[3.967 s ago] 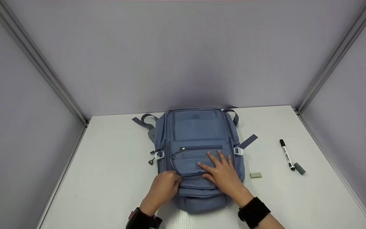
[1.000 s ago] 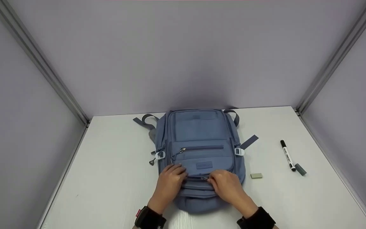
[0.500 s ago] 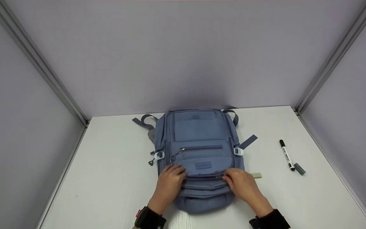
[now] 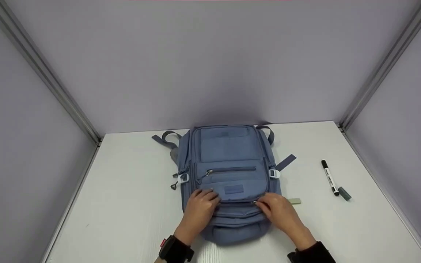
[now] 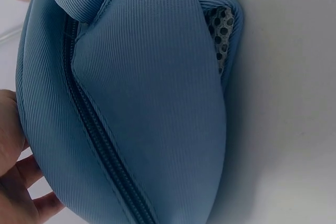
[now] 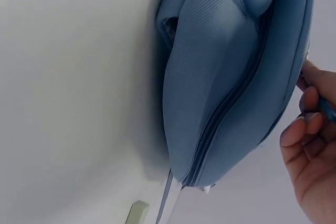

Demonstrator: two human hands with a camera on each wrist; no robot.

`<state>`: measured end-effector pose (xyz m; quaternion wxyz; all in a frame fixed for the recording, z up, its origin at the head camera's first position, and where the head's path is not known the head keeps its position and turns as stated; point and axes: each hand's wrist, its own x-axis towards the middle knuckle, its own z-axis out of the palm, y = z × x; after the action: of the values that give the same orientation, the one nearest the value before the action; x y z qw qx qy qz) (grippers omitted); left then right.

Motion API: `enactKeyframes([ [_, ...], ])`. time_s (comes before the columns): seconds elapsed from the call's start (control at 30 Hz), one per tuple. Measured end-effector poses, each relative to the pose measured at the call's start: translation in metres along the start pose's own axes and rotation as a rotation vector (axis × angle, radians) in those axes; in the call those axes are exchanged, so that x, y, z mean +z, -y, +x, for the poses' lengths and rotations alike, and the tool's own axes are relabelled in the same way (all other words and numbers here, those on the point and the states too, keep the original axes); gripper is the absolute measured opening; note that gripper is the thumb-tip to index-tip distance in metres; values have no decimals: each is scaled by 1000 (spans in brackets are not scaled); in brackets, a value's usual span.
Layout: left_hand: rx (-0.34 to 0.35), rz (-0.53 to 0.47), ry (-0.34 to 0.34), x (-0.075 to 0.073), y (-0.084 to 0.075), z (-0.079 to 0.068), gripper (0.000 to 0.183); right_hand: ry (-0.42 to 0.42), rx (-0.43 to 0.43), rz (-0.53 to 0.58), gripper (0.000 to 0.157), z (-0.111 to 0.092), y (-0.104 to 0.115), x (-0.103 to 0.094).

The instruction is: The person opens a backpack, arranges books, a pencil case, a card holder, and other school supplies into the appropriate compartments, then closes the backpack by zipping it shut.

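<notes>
A blue backpack (image 4: 228, 149) lies front up on the white table, its lower end toward me. Along the lower edge of its front pocket, my right hand (image 4: 278, 212) pinches a zipper pull (image 4: 254, 202) near the right side. A blue tab shows between those fingers (image 6: 310, 98) in the right wrist view. To the left, my left hand (image 4: 199, 210) grips the pocket's edge beside the same zipper, fingertips bent over the fabric. The left wrist view shows its fingers (image 5: 29, 171) at the bag's rim. A lower zipper (image 5: 107, 150) runs along the bag's bottom side.
Right of the bag lies a small green block (image 4: 295, 201), partly behind my right hand. Farther right are a black-and-white marker (image 4: 330, 178) and a dark green piece (image 4: 344, 194). Loose straps (image 4: 286, 162) stick out at the bag's sides. Grey panels (image 4: 210, 65) enclose the table.
My right hand, spread flat on the pocket at first, has taken the zipper pull and moved right with it. My left hand has left the zipper's left end and lately shifted slightly right.
</notes>
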<state>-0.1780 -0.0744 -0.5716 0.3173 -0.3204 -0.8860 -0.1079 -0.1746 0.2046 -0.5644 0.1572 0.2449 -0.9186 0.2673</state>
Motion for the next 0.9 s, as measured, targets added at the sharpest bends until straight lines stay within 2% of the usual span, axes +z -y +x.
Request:
enactKeyframes([
  [0.3, -6, -1, 15, 0, 0, -1, 5, -109, 15, -83, 12, -6, -21, -5],
  [0.47, -15, -9, 39, -3, -1, -1, 6, -140, 21, -112, 20, -5, -34, -7],
  [0.6, -22, -23, 53, -5, -1, -1, 7, -120, 46, -136, 24, 1, -41, -10],
  [0.8, -26, -32, 80, -8, -2, -1, 11, -46, 120, -160, 20, 14, -46, -17],
  [0.9, -32, -42, 101, -10, -1, -2, 11, -12, 132, -161, 19, 22, -48, -19],
])
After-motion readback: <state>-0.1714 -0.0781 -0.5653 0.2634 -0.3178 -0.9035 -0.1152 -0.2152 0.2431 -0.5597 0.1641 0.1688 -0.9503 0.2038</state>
